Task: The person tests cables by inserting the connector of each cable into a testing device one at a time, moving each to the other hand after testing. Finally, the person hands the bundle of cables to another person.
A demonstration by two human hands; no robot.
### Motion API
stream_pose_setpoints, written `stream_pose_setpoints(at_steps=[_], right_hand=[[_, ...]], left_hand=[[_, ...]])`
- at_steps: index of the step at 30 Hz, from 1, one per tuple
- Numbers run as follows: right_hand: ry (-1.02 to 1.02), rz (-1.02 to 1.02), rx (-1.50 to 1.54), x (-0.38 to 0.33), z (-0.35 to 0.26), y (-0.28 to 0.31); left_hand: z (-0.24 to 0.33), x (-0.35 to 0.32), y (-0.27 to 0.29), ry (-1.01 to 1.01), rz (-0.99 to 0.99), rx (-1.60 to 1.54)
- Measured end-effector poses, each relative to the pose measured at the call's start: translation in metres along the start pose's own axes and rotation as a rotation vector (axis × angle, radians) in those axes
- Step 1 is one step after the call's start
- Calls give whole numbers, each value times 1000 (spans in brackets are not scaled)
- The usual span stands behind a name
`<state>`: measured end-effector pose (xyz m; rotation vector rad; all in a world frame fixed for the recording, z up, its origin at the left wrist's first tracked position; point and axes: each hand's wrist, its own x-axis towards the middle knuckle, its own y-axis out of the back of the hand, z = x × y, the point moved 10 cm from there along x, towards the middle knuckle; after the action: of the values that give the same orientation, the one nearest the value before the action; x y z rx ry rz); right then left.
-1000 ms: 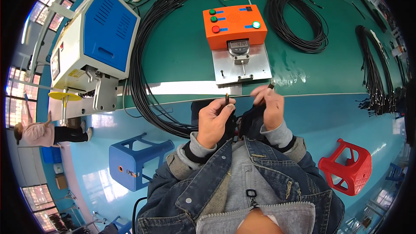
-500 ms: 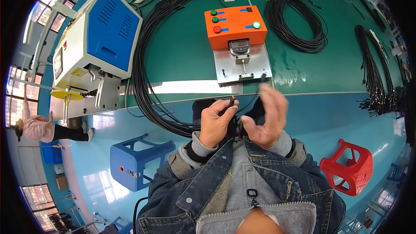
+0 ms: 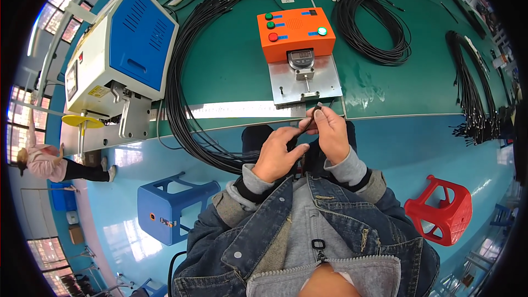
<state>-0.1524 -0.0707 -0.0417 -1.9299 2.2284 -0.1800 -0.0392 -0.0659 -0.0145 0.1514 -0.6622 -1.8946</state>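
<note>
In front of the bench edge, my right hand (image 3: 330, 132) pinches the end of a black cable (image 3: 317, 109) between thumb and fingers, with its small connector tip pointing up. My left hand (image 3: 276, 153) is just left of it, fingers curled around the cable's lower part, the thumb held a little apart. Where the cable runs beneath the fingers is hidden. Right above my hands sits a metal fixture plate (image 3: 285, 89) with a digital gauge (image 3: 301, 59), joined to an orange control box (image 3: 296, 30) with coloured buttons.
A long bundle of black cables (image 3: 177, 77) hangs over the bench edge beside a blue-and-white machine (image 3: 132, 38). A coiled bundle (image 3: 352, 36) and another bundle (image 3: 467, 88) lie to the right. A blue stool (image 3: 159, 214) and red stool (image 3: 445, 209) stand on the floor.
My right hand, open and blurred before, has closed on the cable's connector end near the fixture. My left hand no longer holds a cable tip upright; its thumb has moved away from the index finger.
</note>
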Motion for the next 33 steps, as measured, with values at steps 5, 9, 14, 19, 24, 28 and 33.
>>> stream_pose_setpoints(at_steps=[5, 9, 14, 19, 24, 28, 33], right_hand=[[-128, -22, -7, 4, 12, 2], [-187, -10, -1, 8, 15, 3], [-218, -16, 25, 11, 15, 2], [-267, -31, 6, 14, 18, 2], [-280, -19, -4, 16, 18, 2], [-285, -14, -15, 19, 16, 4], [-286, -6, -37, 21, 13, 4]], left_hand=[[-23, -7, -14, 170, -209, 111], [-19, -5, -13, 160, -236, 210], [-17, -3, -15, 146, -296, 201], [-18, -3, -15, 164, -302, 197], [-14, -1, -11, 142, -256, 180], [-6, 3, -7, 107, -210, 164], [-7, 5, -6, 117, -199, 152]])
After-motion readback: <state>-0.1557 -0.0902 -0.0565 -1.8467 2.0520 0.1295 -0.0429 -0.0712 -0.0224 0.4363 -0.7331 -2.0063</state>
